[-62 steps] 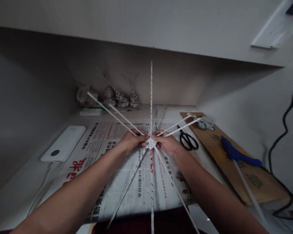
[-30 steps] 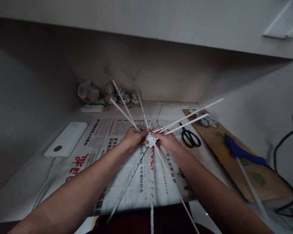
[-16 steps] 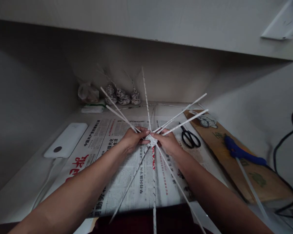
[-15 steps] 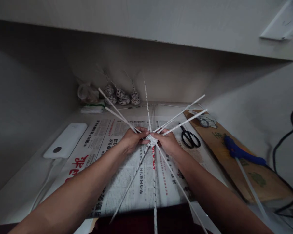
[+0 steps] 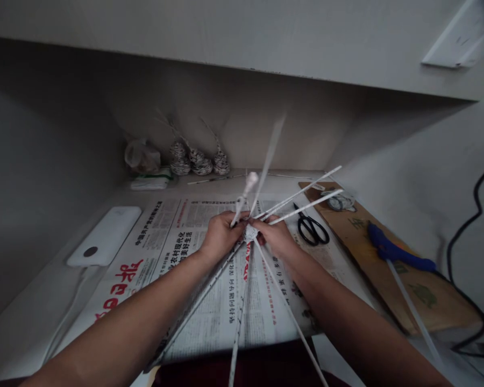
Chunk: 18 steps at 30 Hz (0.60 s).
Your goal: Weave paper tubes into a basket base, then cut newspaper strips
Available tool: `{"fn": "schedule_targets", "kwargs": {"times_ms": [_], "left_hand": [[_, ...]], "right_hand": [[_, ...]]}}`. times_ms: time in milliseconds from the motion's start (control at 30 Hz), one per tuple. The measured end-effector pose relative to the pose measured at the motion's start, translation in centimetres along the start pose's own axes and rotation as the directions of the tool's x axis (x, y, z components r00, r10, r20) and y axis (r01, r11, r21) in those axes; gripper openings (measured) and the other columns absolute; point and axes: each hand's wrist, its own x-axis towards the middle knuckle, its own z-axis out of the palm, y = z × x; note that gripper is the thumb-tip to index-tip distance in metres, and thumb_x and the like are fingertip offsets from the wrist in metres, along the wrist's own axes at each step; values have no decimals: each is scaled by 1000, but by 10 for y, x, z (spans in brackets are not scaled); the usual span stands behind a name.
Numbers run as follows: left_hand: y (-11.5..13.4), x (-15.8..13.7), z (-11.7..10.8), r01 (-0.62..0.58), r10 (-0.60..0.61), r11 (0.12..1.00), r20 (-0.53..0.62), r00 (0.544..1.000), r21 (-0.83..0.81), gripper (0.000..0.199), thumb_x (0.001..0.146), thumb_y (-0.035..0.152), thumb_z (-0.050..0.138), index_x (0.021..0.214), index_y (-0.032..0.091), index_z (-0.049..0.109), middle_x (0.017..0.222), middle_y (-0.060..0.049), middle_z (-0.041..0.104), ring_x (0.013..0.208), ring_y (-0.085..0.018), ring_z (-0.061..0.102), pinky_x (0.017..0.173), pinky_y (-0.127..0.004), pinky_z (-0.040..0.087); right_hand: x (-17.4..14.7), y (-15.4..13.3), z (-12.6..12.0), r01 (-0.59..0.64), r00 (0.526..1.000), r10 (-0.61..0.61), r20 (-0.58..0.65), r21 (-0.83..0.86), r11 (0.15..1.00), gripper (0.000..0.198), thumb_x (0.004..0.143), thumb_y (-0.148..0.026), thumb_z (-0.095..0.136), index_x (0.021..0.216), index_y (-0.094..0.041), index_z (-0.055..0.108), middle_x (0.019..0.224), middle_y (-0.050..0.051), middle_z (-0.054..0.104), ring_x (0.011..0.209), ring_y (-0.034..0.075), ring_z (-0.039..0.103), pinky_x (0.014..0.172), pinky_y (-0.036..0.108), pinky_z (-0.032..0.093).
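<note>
A small woven piece of rolled-paper strips is held between my two hands above the newspaper. Long white paper strips fan out from it to the far right, and others trail toward my body. My left hand pinches the left side of the woven centre, and a strip stands up by its thumb. My right hand is closed on the right side, its thumb against the centre. One upright strip is smeared by motion. The fingertips behind the weave are partly hidden.
Black scissors lie right of my hands. A blue glue gun rests on cardboard. A white power bank is at left. Several woven gourd shapes stand at the back beside a plastic bag. A shelf edge overhangs.
The strips that pointed to the far left have swung up and right, nearer the middle. My left hand has turned slightly over the centre. A near strip has shifted left.
</note>
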Motion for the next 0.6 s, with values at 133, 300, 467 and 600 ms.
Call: {"fn": "schedule_targets", "kwargs": {"times_ms": [133,300,467,600], "left_hand": [[2,0,-2,-129,124,985,49,991,112,28,78,12,63,93,28,81,81,-1,74,76,-18,65,77,-25,47],[3,1,-3,-143,134,971,58,989,190,28,78,9,58,88,23,81,80,-1,73,74,-16,64,75,-25,46],[-3,3,-3,-101,93,984,62,994,144,18,77,12,61,74,18,78,73,-1,71,67,-14,61,67,-24,45],[-3,8,-4,167,-157,968,70,985,-188,21,72,18,71,91,15,78,69,0,70,52,-11,56,53,-23,47]], "right_hand": [[1,2,-2,2,1000,-3,30,10,1000,24,63,-36,75,56,-19,60,44,-4,52,36,10,44,35,24,32],[2,4,-2,-13,999,13,49,7,1000,27,60,-38,79,63,-18,62,48,-4,55,39,11,47,36,23,36],[0,-2,3,-64,998,63,-15,-26,998,36,62,-49,77,57,-18,59,46,-2,54,39,11,46,35,23,34],[0,-6,2,-125,992,126,-16,28,992,31,58,-42,79,63,-16,64,50,-1,59,40,11,49,36,24,36]]}}
